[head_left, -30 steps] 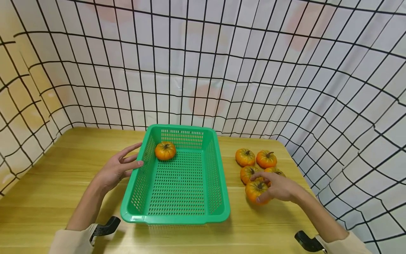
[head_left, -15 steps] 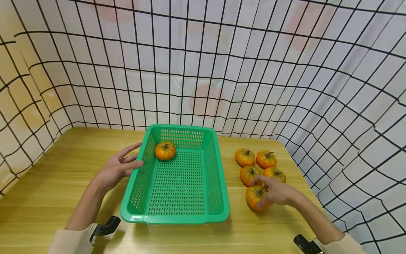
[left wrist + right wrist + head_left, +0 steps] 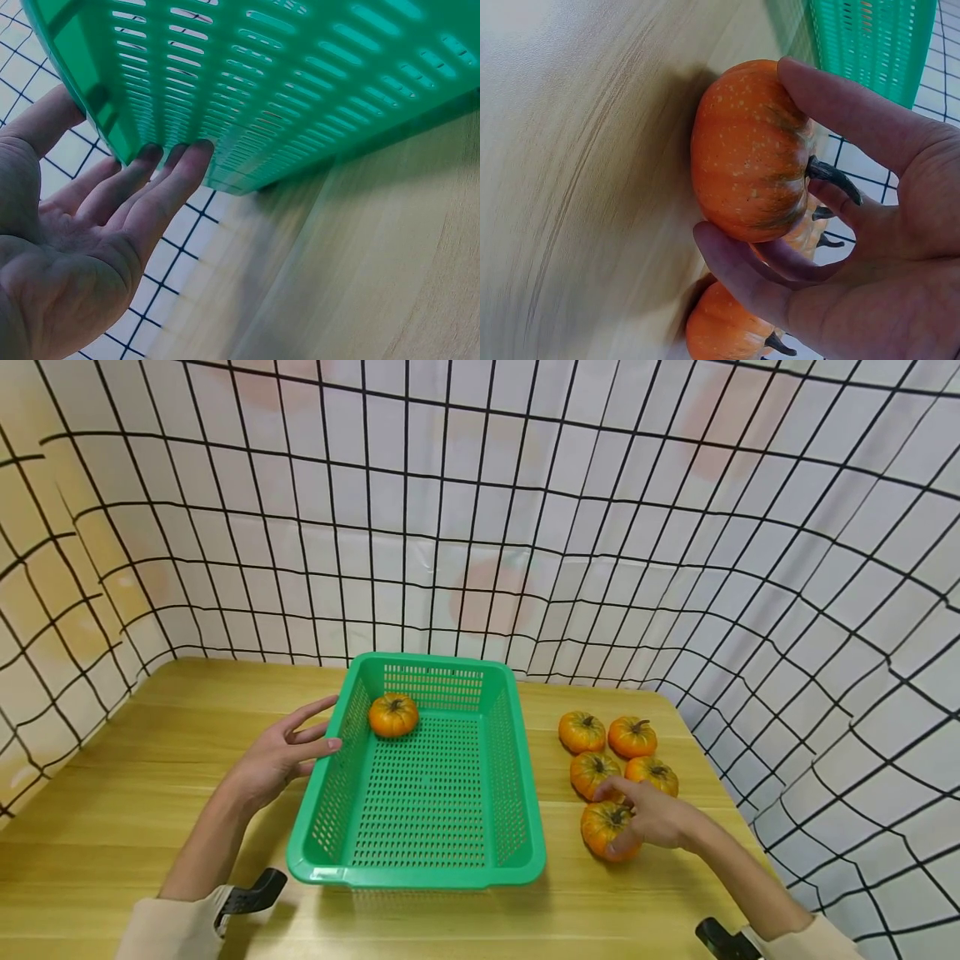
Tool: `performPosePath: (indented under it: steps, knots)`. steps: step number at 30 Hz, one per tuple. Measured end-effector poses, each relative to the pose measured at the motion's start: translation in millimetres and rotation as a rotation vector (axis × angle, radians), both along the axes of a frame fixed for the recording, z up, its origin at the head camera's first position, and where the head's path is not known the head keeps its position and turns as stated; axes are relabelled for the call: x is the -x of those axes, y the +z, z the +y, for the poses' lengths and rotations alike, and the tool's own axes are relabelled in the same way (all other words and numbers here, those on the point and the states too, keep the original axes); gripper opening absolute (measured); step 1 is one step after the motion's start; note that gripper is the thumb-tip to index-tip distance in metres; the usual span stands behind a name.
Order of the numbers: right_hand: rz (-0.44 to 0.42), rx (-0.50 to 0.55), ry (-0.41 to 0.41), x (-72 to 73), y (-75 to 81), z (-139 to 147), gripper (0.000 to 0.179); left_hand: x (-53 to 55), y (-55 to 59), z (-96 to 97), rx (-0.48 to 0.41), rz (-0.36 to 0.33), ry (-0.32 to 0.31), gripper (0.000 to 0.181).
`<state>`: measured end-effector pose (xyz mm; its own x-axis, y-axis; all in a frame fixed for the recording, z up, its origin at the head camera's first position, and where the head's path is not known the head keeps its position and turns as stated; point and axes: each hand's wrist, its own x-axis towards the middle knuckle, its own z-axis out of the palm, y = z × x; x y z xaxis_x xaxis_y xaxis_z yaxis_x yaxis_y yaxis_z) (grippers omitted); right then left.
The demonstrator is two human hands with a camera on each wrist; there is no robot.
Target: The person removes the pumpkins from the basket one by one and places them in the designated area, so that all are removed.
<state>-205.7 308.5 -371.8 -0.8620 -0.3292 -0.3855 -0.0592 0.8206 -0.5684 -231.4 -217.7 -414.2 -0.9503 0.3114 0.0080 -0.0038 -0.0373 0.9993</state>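
Note:
My right hand [image 3: 658,814] grips a small orange pumpkin [image 3: 607,831] from its right side, thumb and fingers spread round it. In the right wrist view that pumpkin [image 3: 750,150] shows its dark stem toward the palm [image 3: 900,255], with fingertips at its sides. My left hand [image 3: 273,760] holds the left wall of a green plastic basket [image 3: 416,877], thumb over the rim and fingers along the outside. The left wrist view shows the fingertips [image 3: 199,150] against the slotted wall. Inside the basket, at its far left corner, sits another pumpkin [image 3: 393,716].
Several more pumpkins [image 3: 581,732] stand in a cluster just beyond the right hand. The wooden table [image 3: 585,910] carries everything. Black wire grid panels [image 3: 480,527] over pale sheeting enclose the back and both sides.
The right hand has moved slightly nearer the table's front with its pumpkin, which now stands a little farther from the cluster. The left hand and basket have stayed put.

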Motion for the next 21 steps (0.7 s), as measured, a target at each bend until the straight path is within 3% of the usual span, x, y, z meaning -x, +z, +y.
performPosePath:
  steps: [21]
  knots:
    - [-0.050, 0.009, 0.006, 0.8, 2.6, 1.0, 0.062, -0.3, 0.6, 0.3, 0.001, 0.003, -0.003, 0.075]
